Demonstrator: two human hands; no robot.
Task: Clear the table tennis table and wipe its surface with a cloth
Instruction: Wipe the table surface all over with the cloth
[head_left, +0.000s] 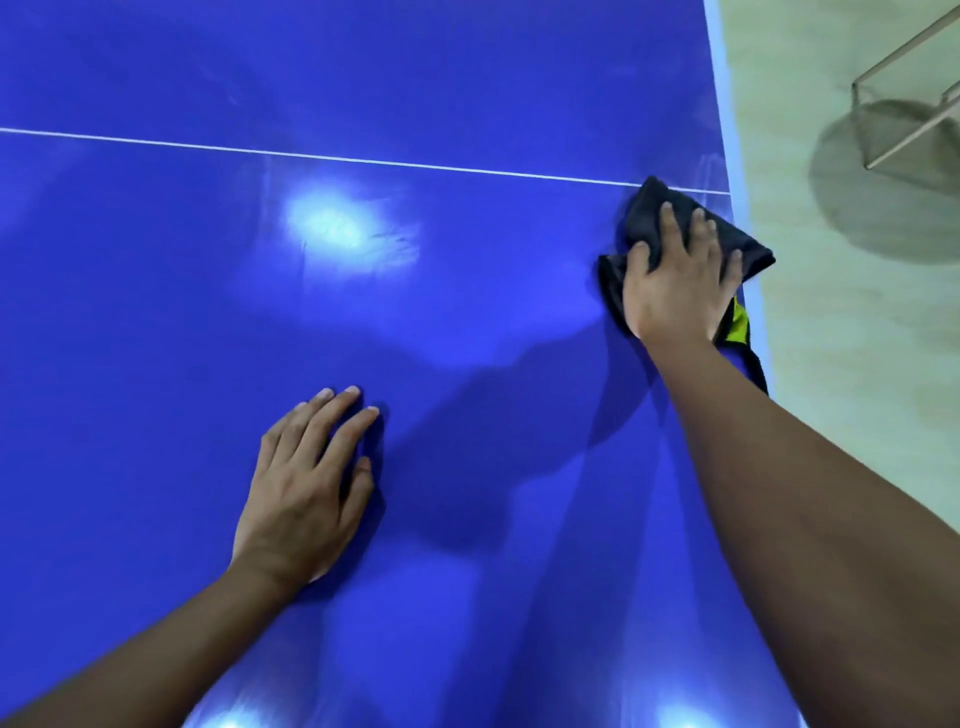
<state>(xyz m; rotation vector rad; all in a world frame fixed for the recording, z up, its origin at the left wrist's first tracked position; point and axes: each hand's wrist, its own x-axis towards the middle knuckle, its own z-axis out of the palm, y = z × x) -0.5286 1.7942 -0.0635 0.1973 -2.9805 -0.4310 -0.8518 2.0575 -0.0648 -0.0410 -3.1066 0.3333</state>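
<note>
The person's visible body consists of two hands and two forearms. The left hand (306, 483) and right hand (675, 280) are bare, each showing four fingers and a thumb. The left forearm (156, 660) and right forearm (810, 519) are uncovered along their whole visible length, and each widens steadily away from the wrist. On the left hand, knuckle ridges and fine wrist creases are distinct, and the nails (353, 389) are trimmed short with rounded tips. Faint lengthwise muscle lines run along the right forearm. The right hand's nails appear similarly short, though blur limits the reading.
</note>
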